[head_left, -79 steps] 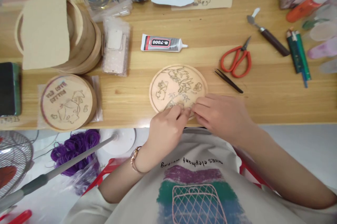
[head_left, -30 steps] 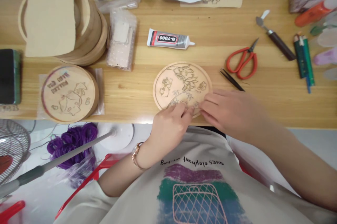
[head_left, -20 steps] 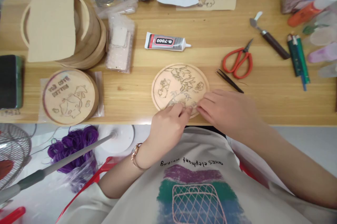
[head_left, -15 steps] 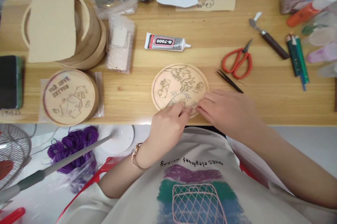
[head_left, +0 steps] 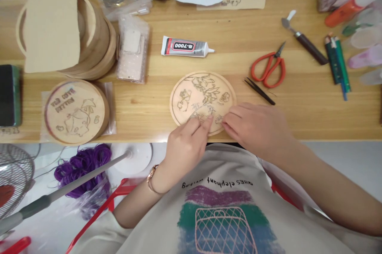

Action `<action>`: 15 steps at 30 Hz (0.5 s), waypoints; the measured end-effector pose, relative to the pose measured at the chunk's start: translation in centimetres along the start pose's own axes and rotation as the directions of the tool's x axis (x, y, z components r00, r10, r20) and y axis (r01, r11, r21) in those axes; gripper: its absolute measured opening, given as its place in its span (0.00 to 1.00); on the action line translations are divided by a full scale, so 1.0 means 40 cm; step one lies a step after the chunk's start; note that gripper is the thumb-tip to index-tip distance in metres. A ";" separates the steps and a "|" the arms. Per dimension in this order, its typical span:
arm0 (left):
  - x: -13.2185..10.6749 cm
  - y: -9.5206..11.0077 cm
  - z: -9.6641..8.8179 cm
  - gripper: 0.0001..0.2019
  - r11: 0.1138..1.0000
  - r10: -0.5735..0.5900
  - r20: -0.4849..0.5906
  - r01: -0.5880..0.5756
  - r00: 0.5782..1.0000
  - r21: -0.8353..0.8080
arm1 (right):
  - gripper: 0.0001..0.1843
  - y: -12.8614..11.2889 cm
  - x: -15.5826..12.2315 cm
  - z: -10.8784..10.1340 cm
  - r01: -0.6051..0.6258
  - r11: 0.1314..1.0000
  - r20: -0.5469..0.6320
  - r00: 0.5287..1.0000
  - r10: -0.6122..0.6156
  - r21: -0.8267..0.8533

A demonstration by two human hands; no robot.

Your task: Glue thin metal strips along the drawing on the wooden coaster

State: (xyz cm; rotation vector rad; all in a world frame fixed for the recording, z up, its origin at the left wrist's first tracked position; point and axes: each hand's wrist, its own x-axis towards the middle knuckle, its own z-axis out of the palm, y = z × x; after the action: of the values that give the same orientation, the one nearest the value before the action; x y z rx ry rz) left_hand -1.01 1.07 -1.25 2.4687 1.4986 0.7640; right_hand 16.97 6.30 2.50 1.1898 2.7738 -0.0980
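A round wooden disc (head_left: 203,95) engraved with flowers and small animals lies on the wooden table (head_left: 313,107) near its front edge. My left hand (head_left: 185,146) comes from below, its fingers curled and its fingertips pinched together on the disc's near part. What they pinch is too small to make out. My right hand (head_left: 257,128) rests at the disc's near right rim. Its fingers are bent and pressed together on the edge, holding the disc. A watch is on my left wrist.
Behind the disc lies a B-7000 glue tube (head_left: 185,47). To the right are black tweezers (head_left: 259,91), red scissors (head_left: 268,69), a brown-handled tool (head_left: 306,41) and green pens (head_left: 337,61). To the left are another engraved disc (head_left: 74,111), stacked wooden rings (head_left: 98,47) and plastic packets (head_left: 131,51).
My left fingertips have crept slightly farther up onto the disc's surface. My right hand stays at the rim. The view has shifted a little.
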 end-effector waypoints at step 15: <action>-0.002 0.010 0.004 0.09 0.999 0.027 0.018 -0.027 0.999 0.023 | 0.17 0.004 0.000 0.000 0.006 1.000 -0.005 1.000 -0.006 0.024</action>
State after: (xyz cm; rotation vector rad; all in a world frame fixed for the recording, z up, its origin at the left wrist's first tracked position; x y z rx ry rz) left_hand -0.65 0.82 -1.26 2.5105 1.4796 0.7315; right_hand 17.07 6.40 2.50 1.1888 2.7884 -0.1290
